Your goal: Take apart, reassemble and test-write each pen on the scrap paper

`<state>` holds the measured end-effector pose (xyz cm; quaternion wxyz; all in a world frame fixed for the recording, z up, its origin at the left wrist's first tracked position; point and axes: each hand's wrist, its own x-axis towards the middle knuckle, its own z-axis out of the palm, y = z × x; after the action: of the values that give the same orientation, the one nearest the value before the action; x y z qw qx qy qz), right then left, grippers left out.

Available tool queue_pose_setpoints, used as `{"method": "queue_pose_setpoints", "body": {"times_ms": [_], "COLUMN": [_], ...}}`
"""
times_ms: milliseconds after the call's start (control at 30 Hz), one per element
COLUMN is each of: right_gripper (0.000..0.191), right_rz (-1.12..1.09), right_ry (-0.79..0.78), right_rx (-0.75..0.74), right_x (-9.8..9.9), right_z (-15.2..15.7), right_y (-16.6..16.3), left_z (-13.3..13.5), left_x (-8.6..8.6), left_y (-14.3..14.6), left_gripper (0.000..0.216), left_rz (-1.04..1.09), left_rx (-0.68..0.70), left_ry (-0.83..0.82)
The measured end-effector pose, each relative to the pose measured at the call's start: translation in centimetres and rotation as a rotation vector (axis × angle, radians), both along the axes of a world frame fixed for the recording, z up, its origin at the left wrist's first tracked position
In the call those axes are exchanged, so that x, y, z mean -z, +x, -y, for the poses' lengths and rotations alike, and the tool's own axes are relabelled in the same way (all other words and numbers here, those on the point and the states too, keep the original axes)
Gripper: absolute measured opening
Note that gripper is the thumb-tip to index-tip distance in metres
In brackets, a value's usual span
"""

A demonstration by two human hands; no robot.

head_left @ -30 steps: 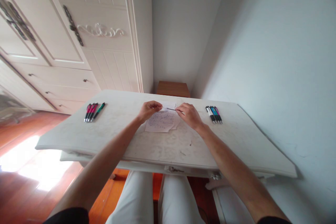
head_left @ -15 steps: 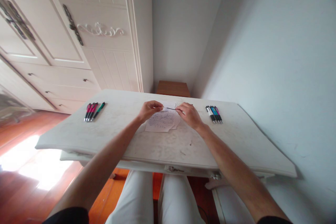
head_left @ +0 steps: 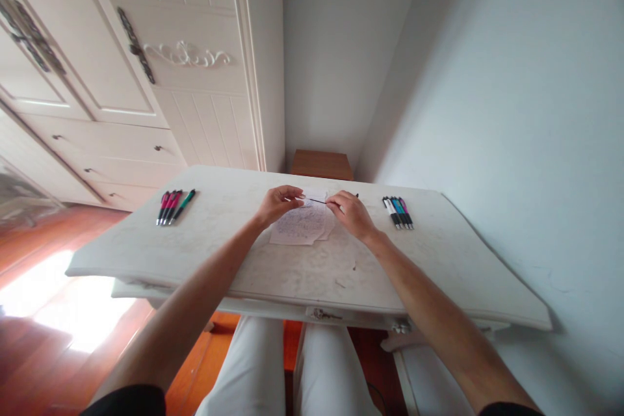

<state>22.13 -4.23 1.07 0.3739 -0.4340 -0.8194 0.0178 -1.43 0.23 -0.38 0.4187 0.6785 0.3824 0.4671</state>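
Observation:
Over the papers, a thin dark pen refill (head_left: 316, 201) spans the gap between my two hands, lying almost level. My right hand (head_left: 350, 211) is closed, pinching its right end between thumb and fingers. At the other end, the fingertips of my left hand (head_left: 280, 203) are pinched together; whatever small part they grip there is too small to make out. Beneath both hands lie sheets of paper (head_left: 297, 229) covered in handwriting. A small dark tip (head_left: 357, 195) shows just behind my right hand, its object mostly hidden.
On the white table (head_left: 209, 253), pink pens (head_left: 169, 207) and a green pen (head_left: 184, 207) lie at the left. White, blue and purple pens (head_left: 398, 212) lie side by side at the right. A brown wooden box-like piece (head_left: 322, 164) stands behind the table, near the wall.
Both hands stay almost in place. The refill's visible left end now reaches slightly closer to my left fingertips.

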Motion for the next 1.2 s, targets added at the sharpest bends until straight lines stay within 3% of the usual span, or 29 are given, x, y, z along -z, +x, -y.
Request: {"method": "queue_pose_setpoints", "body": {"times_ms": [233,433,667,933,1200], "right_gripper": [0.016,0.015,0.016,0.017,0.018], "right_rz": [-0.003,0.03,0.019,-0.038,-0.01], "right_ry": [0.006,0.01,0.025,0.069,0.048], "right_rx": [0.022,0.056,0.06,0.054,0.07], "right_x": [-0.3,-0.3,-0.4,-0.5,-0.7], "right_z": [-0.1,-0.2,-0.2,-0.2,0.0], "right_y": [0.5,0.9,1.0,1.0,1.0], "left_z": [-1.0,-1.3,-1.7,-2.1,-1.7], "left_x": [0.4,1.1,1.1,0.6,0.6], "left_y": [-1.4,-2.7,-2.2,-2.4,-2.0], "left_gripper": [0.028,0.022,0.019,0.046,0.045], "left_rz": [-0.474,-0.7,-0.495,-0.049,-0.052], "left_rx": [-0.17,-0.154,-0.115,-0.122,-0.115], "left_ry": [0.425,0.39,0.331,0.028,0.037]}}
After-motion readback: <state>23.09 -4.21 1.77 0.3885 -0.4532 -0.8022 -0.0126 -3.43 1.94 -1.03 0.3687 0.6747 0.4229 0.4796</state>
